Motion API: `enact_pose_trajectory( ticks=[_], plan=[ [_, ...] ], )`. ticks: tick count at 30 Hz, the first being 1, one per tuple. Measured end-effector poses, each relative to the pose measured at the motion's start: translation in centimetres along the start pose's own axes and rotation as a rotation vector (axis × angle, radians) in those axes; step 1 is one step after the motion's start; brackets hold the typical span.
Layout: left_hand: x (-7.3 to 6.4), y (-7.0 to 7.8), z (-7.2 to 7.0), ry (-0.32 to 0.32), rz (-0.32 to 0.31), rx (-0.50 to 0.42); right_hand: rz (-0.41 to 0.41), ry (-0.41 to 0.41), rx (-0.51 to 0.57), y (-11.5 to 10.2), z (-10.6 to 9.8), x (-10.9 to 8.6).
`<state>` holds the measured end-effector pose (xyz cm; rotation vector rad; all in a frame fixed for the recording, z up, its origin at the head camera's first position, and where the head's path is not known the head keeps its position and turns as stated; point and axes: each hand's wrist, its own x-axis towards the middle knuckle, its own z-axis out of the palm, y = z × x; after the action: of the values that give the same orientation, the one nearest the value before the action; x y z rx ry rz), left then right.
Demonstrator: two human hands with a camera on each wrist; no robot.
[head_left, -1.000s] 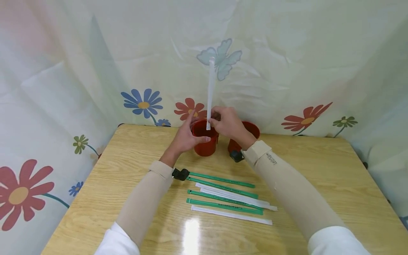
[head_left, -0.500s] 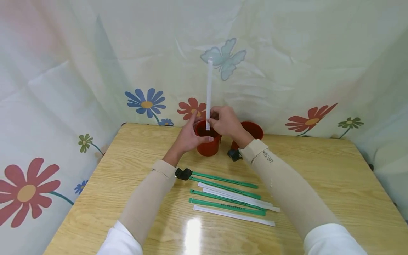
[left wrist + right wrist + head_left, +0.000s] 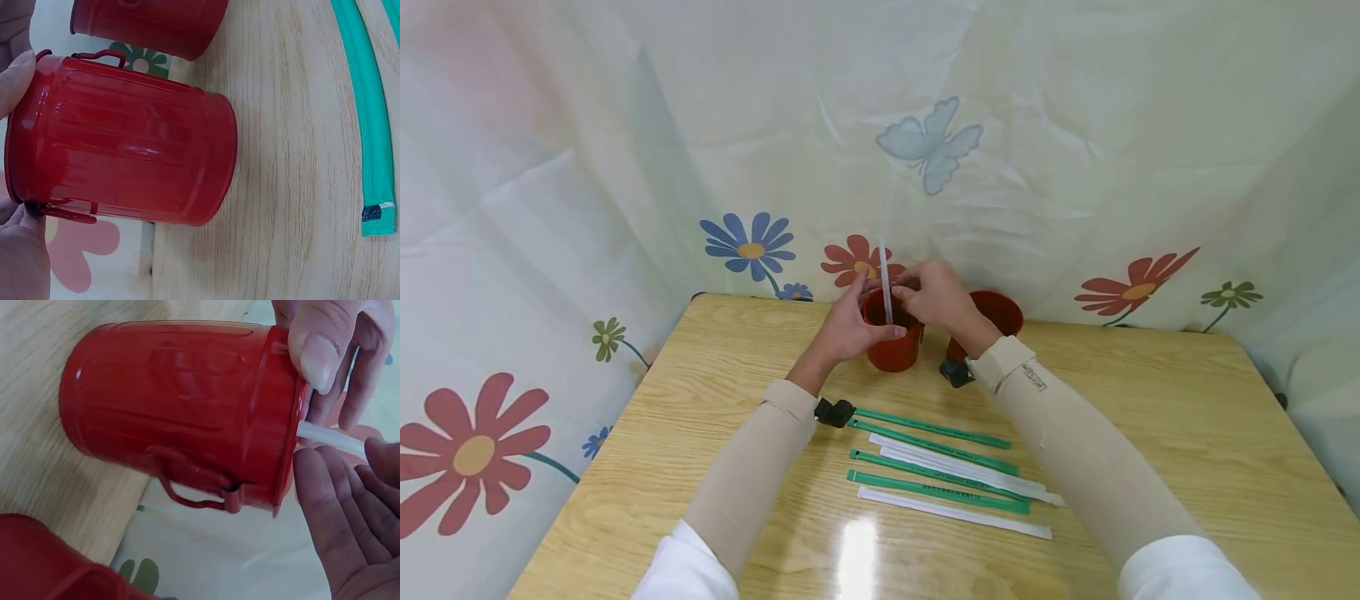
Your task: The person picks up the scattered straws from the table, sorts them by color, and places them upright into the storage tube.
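Observation:
At the back of the table my left hand [image 3: 846,321] holds the rim of a small ribbed red metal bucket [image 3: 892,356], thumb on the near side. A slim white paper-wrapped straw [image 3: 885,279] stands in that bucket, its upper part above the rim and its lower end hidden inside. Close beside the straw is my right hand [image 3: 942,296]. The right wrist view shows its fingers loosely extended near the rim and its thumb by the straw's upper part, not visibly pinching it. A side handle [image 3: 194,494] sticks out from the bucket.
A second red bucket [image 3: 150,25] stands to the right, partly behind my right wrist. Nearer lie several green-wrapped straws [image 3: 925,427] and white-wrapped straws [image 3: 955,512], roughly parallel. A flowered curtain [image 3: 1037,167] rises behind the table's back edge.
The white straw has dropped from above the bucket's mouth to stand well down inside it. My right hand's fingers have loosened beside it. The left hand keeps its hold on the bucket.

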<state>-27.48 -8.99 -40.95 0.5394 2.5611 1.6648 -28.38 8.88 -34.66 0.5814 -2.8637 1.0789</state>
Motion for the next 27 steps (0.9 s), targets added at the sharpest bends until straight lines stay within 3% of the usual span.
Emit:
enact_pose_trajectory(
  ticks=[4,9,15,20,24,27],
  plan=[
    [0.1,0.0,0.1,-0.005,0.031,-0.034,0.014,0.001,0.013,0.2,-0.5,-1.2],
    [0.3,0.1,0.0,-0.008,0.079,-0.064,-0.097,0.032,0.019,0.4,-0.9,-3.6],
    [-0.1,-0.1,0.1,0.023,0.041,-0.044,-0.141,0.008,-0.017,1.5,-0.4,-7.7],
    [-0.5,-0.3,0.1,0.039,-0.005,-0.033,-0.147,-0.164,-0.046,3.5,0.1,-11.8],
    [-0.3,-0.1,0.3,0.026,0.01,-0.041,-0.143,-0.339,-0.135,5.2,0.0,-15.1],
    [-0.1,0.1,0.3,0.029,0.016,-0.055,-0.132,-0.409,-0.195,6.1,0.0,-17.0]
  ],
)
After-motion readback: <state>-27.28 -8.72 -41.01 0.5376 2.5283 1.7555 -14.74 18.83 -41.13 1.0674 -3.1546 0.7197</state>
